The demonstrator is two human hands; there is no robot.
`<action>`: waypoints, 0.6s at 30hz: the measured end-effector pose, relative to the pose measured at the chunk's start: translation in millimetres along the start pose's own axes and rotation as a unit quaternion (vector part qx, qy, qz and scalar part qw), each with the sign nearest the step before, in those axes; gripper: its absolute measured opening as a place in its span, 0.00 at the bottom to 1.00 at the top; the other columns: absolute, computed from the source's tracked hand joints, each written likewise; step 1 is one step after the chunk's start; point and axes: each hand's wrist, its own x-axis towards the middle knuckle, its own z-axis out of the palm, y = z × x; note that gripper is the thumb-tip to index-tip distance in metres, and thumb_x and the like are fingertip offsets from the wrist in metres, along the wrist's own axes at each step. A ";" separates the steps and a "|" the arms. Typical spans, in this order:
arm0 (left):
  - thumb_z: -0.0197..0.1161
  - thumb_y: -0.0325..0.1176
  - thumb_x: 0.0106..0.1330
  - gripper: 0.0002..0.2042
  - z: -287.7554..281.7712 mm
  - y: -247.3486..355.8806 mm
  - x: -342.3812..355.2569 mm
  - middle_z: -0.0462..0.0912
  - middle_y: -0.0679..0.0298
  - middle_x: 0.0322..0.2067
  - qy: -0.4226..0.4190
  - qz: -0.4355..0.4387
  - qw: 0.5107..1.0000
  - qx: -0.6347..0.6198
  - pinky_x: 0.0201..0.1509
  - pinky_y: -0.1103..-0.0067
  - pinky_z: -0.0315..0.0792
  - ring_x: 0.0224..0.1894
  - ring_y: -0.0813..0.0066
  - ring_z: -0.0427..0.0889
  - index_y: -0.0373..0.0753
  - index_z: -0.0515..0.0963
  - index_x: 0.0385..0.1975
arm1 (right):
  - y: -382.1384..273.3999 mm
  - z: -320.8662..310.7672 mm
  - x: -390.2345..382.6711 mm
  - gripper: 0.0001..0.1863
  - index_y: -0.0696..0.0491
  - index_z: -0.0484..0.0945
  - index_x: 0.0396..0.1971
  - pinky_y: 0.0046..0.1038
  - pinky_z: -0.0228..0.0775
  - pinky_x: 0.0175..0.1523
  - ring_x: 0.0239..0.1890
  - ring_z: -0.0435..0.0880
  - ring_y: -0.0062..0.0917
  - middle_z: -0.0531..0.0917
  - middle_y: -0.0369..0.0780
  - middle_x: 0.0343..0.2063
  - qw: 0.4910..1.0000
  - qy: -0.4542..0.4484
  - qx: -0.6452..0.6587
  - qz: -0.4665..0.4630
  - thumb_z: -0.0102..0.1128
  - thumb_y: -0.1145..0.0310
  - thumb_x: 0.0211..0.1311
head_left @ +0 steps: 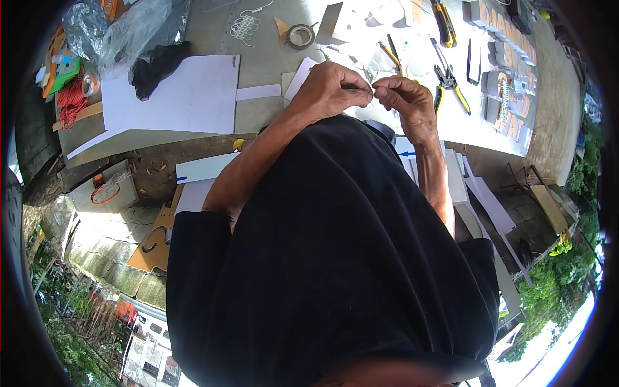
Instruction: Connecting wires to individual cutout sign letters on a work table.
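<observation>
My left hand [330, 91] and my right hand [411, 106] meet over the near side of the workbench. Thumb and fingers of each are pinched together, the fingertips almost touching. Something thin and dark seems to run between them, too small to name. Just beyond the hands lie thin clear scraps or wires and a slim yellow-and-black tool [391, 55]. Wire strippers or pliers [446, 82] with yellow-and-black handles rest to the right of my right hand. Under my left wrist, a white card [300, 79] is partly covered.
A large white sheet [187, 97] covers the bench's left, a black cloth or bag [158, 69] on it. Farther back lie a tape roll [300, 36] and yellow utility knife [443, 24]. Cut-out letters [509, 71] line the right. Red cord [72, 103] sits far left.
</observation>
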 end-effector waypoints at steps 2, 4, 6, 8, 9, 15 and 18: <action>0.72 0.31 0.57 0.09 -0.8 -9.3 2.6 0.89 0.60 0.27 -0.002 0.010 1.000 -0.023 0.38 0.83 0.77 0.30 0.80 0.86 0.33 0.88 0.34 | -3.2 -1.8 -0.7 0.10 0.57 0.87 0.41 0.22 0.73 0.42 0.34 0.81 0.17 0.88 0.37 0.31 1.000 -0.003 -0.006 0.011 0.68 0.68 0.64; 0.72 0.32 0.56 0.09 -2.2 -13.5 4.2 0.89 0.61 0.27 -0.003 0.020 0.999 -0.046 0.36 0.83 0.78 0.29 0.79 0.87 0.34 0.89 0.33 | -10.5 -3.1 -3.3 0.14 0.58 0.86 0.44 0.22 0.71 0.40 0.33 0.79 0.16 0.87 0.37 0.31 0.998 -0.013 -0.051 -0.019 0.66 0.64 0.66; 0.72 0.32 0.56 0.09 -3.0 -14.1 5.0 0.89 0.60 0.26 -0.005 0.017 0.998 -0.056 0.36 0.82 0.78 0.29 0.79 0.87 0.34 0.89 0.33 | -14.2 -5.7 -5.9 0.13 0.56 0.86 0.45 0.23 0.72 0.41 0.34 0.80 0.17 0.88 0.37 0.33 0.997 -0.018 -0.078 -0.012 0.66 0.65 0.66; 0.71 0.30 0.57 0.09 -4.2 -11.7 4.1 0.89 0.58 0.27 -0.017 0.008 0.998 -0.063 0.39 0.82 0.78 0.31 0.78 0.87 0.32 0.88 0.34 | -12.3 -5.6 -7.5 0.12 0.54 0.86 0.46 0.23 0.72 0.40 0.33 0.81 0.19 0.88 0.37 0.34 0.987 -0.009 -0.147 -0.058 0.66 0.66 0.66; 0.71 0.28 0.57 0.10 -4.3 -10.3 3.3 0.88 0.57 0.28 -0.026 -0.003 0.997 -0.070 0.42 0.82 0.78 0.32 0.77 0.87 0.30 0.87 0.35 | -13.2 -4.4 -7.3 0.12 0.54 0.86 0.46 0.23 0.72 0.40 0.33 0.81 0.19 0.88 0.37 0.34 0.987 -0.008 -0.148 -0.058 0.66 0.66 0.66; 0.71 0.28 0.57 0.10 -5.3 -4.4 1.1 0.88 0.57 0.28 -0.027 -0.015 0.999 -0.045 0.42 0.83 0.78 0.33 0.76 0.87 0.29 0.87 0.35 | -19.8 4.2 -4.2 0.08 0.52 0.89 0.39 0.23 0.72 0.35 0.32 0.84 0.19 0.88 0.36 0.32 0.948 -0.015 -0.297 -0.114 0.69 0.71 0.60; 0.71 0.28 0.57 0.10 -5.8 -6.1 0.5 0.89 0.57 0.29 -0.026 -0.022 0.998 -0.057 0.42 0.84 0.77 0.34 0.77 0.87 0.30 0.87 0.36 | -20.3 6.3 -4.1 0.06 0.52 0.89 0.36 0.23 0.71 0.32 0.31 0.84 0.18 0.88 0.35 0.32 0.938 -0.003 -0.310 -0.154 0.70 0.74 0.58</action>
